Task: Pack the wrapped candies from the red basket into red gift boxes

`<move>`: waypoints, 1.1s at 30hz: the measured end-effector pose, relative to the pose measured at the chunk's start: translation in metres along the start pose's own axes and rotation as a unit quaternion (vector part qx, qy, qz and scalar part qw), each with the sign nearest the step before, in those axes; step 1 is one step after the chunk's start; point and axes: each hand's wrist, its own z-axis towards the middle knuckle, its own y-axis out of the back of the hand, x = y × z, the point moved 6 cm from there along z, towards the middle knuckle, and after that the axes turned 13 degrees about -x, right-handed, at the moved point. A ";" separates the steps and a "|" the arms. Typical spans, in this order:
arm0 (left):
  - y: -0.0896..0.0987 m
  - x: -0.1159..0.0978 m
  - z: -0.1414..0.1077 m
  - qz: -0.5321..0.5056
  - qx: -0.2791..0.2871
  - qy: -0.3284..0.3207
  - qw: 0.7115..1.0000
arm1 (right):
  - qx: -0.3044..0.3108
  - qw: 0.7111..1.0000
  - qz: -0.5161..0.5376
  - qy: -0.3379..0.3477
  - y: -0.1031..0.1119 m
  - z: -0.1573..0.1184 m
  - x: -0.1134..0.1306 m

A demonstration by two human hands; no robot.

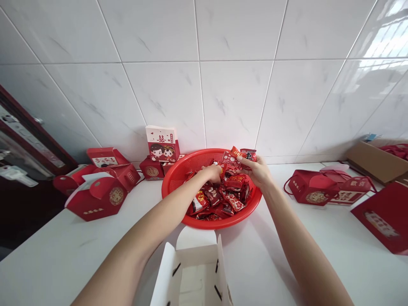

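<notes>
A red plastic basket (174, 208) stands against the tiled wall, heaped with small red candy packets (234, 182). Into the back middle of the heap reaches my left hand (213, 173), its fingers bent down among the packets; what they grip is hidden. My right hand (256, 170), over the basket's right side, is closed on several red candy packets (244, 154), one with a dark end. Nearer me, below the basket, an open box (197, 263) shows its white inside, with dark slots in its walls.
Red gift boxes (98, 195) sit at the left, and more red boxes (314, 187) at the right. A stack of printed cards (162, 144) leans on the wall behind the basket. At the far right is a cardboard box (369, 159).
</notes>
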 end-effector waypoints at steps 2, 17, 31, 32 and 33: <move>0.004 0.000 -0.001 0.036 0.020 0.024 0.999 | -0.002 1.000 0.001 0.000 0.000 0.000 0.000; 0.010 -0.016 -0.015 0.229 0.097 0.049 0.967 | -0.014 1.000 0.001 -0.010 -0.001 -0.002 0.001; -0.010 -0.021 -0.030 0.306 0.247 0.056 0.918 | -0.013 1.000 -0.014 -0.007 0.000 -0.001 0.000; -0.009 -0.021 -0.030 0.292 0.251 0.054 0.921 | -0.012 1.000 -0.014 -0.006 0.000 -0.001 0.000; -0.006 -0.021 -0.030 0.276 0.252 0.051 0.926 | -0.012 1.000 -0.015 -0.003 0.000 0.000 0.000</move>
